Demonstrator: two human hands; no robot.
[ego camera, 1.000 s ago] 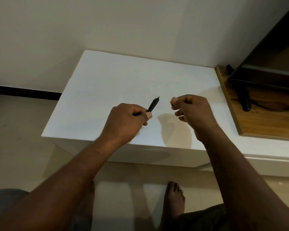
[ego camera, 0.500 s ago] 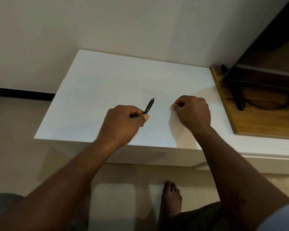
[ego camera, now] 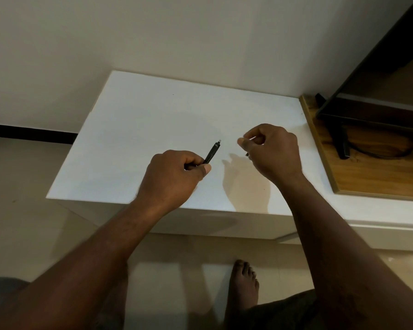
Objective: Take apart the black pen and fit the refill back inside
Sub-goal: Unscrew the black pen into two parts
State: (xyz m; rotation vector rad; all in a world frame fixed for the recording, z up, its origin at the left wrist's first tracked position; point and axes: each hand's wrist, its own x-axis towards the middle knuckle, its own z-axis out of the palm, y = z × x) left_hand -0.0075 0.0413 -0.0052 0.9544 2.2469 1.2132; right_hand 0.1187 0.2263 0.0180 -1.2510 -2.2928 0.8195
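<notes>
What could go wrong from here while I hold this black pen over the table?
The small part pinched by the right hand barely shows; if it slips, it could roll off the white table. The black pen juts tilted from the left hand, so a thin piece aimed at its narrow end may miss or bend.

No text could be read anywhere.
The pen (ego camera: 211,152) bore a tiny pale mark on its barrel near the far end, too small and blurred to make out as letters or a brand; no other surface in view showed any lettering, number or sign.
</notes>
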